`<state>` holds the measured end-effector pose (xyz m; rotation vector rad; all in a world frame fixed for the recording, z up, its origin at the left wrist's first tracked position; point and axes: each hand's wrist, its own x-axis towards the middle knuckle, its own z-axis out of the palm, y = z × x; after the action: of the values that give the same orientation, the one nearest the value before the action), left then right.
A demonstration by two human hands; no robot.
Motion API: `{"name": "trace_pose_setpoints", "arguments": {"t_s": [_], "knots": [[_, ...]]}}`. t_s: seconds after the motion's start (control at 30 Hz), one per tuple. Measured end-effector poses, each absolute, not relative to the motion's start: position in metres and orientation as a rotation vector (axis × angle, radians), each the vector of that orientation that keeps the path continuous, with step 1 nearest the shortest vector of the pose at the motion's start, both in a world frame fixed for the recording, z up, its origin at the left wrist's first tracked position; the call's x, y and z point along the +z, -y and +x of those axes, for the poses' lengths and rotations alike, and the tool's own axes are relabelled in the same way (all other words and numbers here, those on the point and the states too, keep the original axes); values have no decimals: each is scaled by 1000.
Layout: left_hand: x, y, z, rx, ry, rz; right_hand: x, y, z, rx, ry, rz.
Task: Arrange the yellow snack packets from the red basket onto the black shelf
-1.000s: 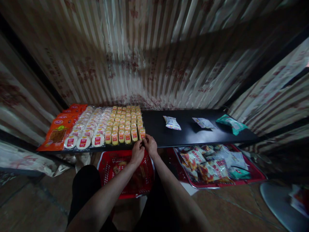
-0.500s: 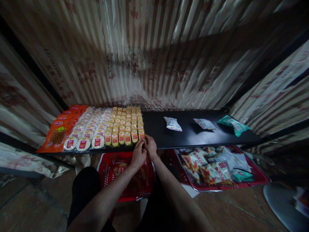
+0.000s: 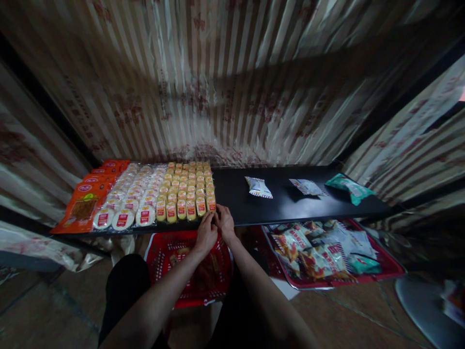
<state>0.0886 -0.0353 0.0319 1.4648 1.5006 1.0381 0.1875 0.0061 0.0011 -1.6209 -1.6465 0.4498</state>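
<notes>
Several rows of small yellow wrapped cakes [image 3: 181, 208] stand on the black shelf. Both hands meet at the front of the rightmost row, on its nearest wrapped cake [image 3: 211, 203]. My left hand [image 3: 207, 235] has its fingers closed at the lower front edge of that cake. Pressed in beside it, my right hand [image 3: 225, 224] curls its fingers at the cake's lower right corner. The fingertips partly hide the bottom of the wrapper. To the left are rows of round white wrapped cakes [image 3: 123, 219] with red labels.
Orange packets [image 3: 83, 206] lie at the far left of the black shelf [image 3: 236, 194]. Two white packets [image 3: 258, 187] and a green packet [image 3: 350, 188] lie on the right. Below stand a red basket [image 3: 154, 257] and another red basket [image 3: 394, 272] full of snack bags.
The view has shifted slightly. Both hands stay at the front cake of the rightmost row, with hardly any movement.
</notes>
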Motion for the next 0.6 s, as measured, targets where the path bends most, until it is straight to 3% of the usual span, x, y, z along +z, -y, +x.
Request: {"name": "trace_pose_setpoints", "arguments": {"t_s": [0.6], "knots": [[27, 32, 84, 1092, -1477, 1470, -7, -9, 182, 425, 1649, -1612]]}}
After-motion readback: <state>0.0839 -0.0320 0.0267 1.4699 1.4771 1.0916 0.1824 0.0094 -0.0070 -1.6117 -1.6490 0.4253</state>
